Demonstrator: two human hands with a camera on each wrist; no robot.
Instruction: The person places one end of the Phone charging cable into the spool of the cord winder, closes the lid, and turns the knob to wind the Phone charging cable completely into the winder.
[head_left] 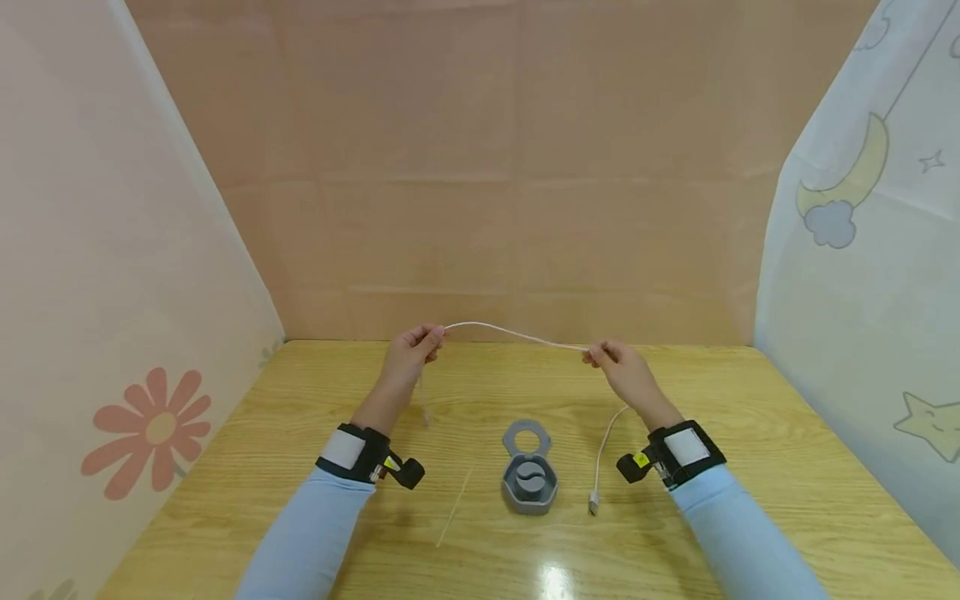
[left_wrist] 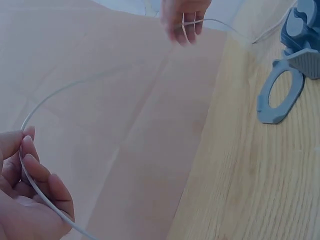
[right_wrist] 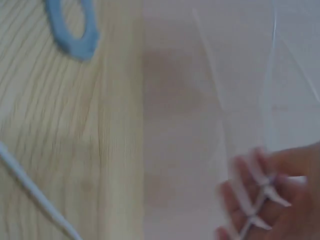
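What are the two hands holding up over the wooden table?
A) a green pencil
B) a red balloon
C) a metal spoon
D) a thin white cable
D: the left hand and the right hand each pinch the thin white cable, which stretches between them above the wooden table.

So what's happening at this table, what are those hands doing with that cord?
A person is holding a thin white cable up above a wooden table, stretched between both hands. The left hand pinches one part and the right hand pinches another, and the cable's plug end hangs down to rest on the table. Between the forearms sits a small grey case with its lid open.
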